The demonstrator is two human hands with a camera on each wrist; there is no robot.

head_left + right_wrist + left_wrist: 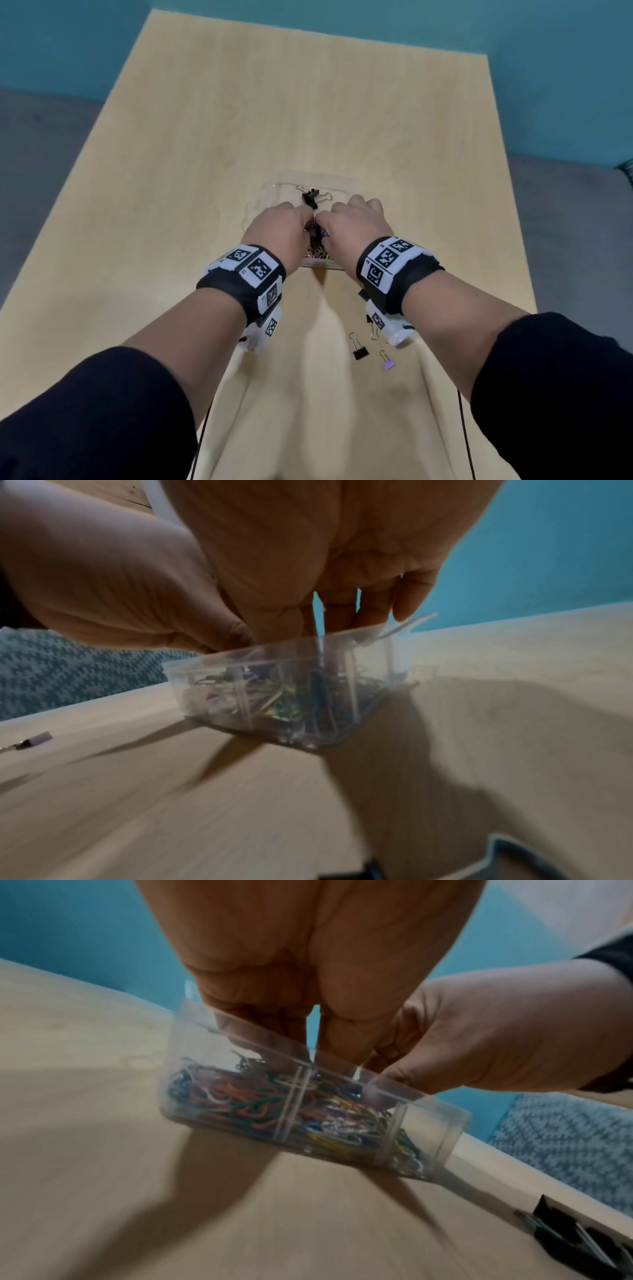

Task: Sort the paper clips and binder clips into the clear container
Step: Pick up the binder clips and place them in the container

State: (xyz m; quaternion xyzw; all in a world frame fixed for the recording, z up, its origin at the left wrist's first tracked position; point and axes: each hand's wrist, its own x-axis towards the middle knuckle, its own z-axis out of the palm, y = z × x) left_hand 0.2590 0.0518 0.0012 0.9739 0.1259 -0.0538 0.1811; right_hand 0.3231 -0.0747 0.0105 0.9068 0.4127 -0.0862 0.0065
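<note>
The clear divided container (261, 202) sits mid-table. Black binder clips (312, 198) lie in its far compartment and coloured paper clips (240, 1096) fill the near ones. My left hand (284, 224) hangs over the container (431, 1123), its fingertips (270, 1053) dipped among the paper clips; what they hold is hidden. My right hand (356, 219) is alongside, thumb (394, 1081) at the rim. Its fingers (342, 607) point down, fairly straight, at the container (192, 680). The left hand (120, 588) touches the near rim.
Loose on the wooden table (205, 137) near my right wrist are a black binder clip (359, 352), a purple one (388, 364) and a third partly hidden (374, 331). The purple clip (36, 740) and a black clip (582, 1242) also show. Blue wall behind.
</note>
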